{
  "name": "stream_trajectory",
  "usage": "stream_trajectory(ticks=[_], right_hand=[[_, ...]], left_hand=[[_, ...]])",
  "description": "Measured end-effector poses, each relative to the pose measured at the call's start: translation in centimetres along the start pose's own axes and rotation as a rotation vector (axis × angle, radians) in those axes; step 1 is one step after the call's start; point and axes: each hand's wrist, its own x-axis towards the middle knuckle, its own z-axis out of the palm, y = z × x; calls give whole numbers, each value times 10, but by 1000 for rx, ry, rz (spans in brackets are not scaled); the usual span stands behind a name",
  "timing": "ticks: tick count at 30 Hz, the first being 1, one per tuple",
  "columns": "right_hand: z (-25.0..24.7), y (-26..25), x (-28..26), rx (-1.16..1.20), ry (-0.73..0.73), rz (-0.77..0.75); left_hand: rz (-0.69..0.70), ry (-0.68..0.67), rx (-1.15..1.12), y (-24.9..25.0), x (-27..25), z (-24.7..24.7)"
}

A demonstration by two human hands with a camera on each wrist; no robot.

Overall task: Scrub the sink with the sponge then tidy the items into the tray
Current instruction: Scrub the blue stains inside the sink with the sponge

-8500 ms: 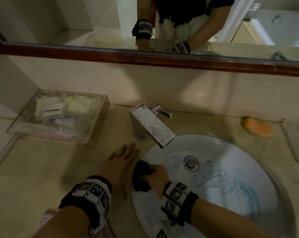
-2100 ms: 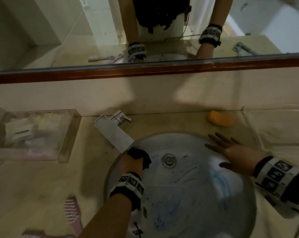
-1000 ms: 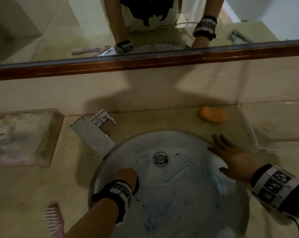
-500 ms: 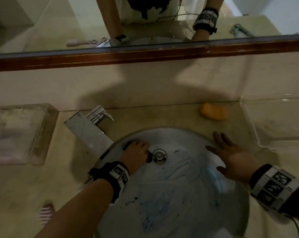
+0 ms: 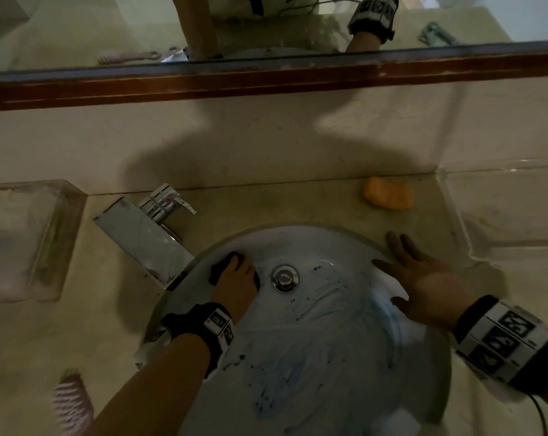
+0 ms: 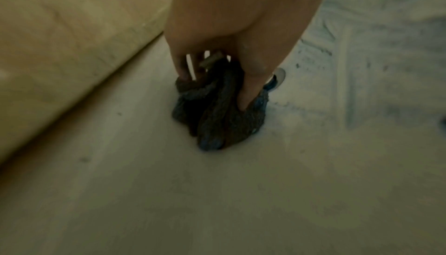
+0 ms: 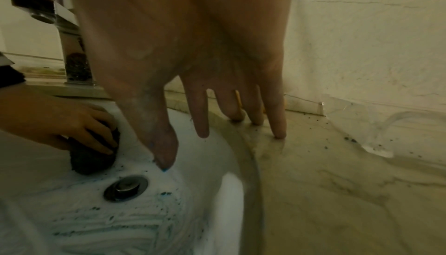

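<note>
The white sink [image 5: 329,357] carries blue smears and scrub streaks. My left hand [image 5: 236,286] is down in the basin and grips a dark sponge [image 5: 217,272], pressing it on the wall just left of the drain [image 5: 285,277], below the faucet [image 5: 143,237]. In the left wrist view my fingers [image 6: 251,91] curl round the crumpled sponge [image 6: 217,114]. My right hand [image 5: 423,284] lies open on the sink's right rim, fingers straight and spread. The right wrist view shows its fingers [image 7: 202,125] on the rim, with the sponge [image 7: 91,162] beyond.
An orange soap bar [image 5: 388,193] lies on the counter behind the sink. A clear tray [image 5: 61,240] holding items stands at the left, and another clear tray [image 5: 502,209] at the right. A pink comb [image 5: 71,401] lies at the front left. A mirror runs above.
My left hand has carried the sponge from the basin's lower left wall up beside the drain. The right hand has stayed on the right rim.
</note>
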Motion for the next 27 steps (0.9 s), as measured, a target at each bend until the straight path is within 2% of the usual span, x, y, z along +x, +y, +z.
stream_trajectory(ticks=[3,6,8,11,13,17,18,20,21,23,24,26,27], right_hand=[[-2,-1,1,15,9,3],[1,-2,0,18,18,-3],[0,-3,0,25,70,-24],[1,-3,-1,19,16,19],[-1,-3,0,27,14,31],[1,-2,0,24,5,7],[0,-2,1,20,3,9],[0,-1,1,26,17,13],[0,-1,1,32,14,14],[1,-2,1,40,7,20],[2,-2,1,43,11,20],[2,-3,1,63,53,-10],[2,-3,1,64,67,-18]], left_hand=[[-64,-180,-53,11,-4,4],[-92,-288,-39,20,-12,16],[-95,-343,-59,28,-17,27],[-69,-390,-67,41,-25,27],[-65,-383,-124,46,-28,26],[-38,-391,-374,37,-30,18],[-40,-415,-403,31,-30,12],[-60,-383,-400,19,-28,-2],[-87,-323,-365,14,-28,-10],[-125,-78,-233,6,-25,-21],[-145,-26,-174,2,-23,-24],[-138,-137,-132,-4,-14,-11],[-140,-239,-139,-5,-12,-6]])
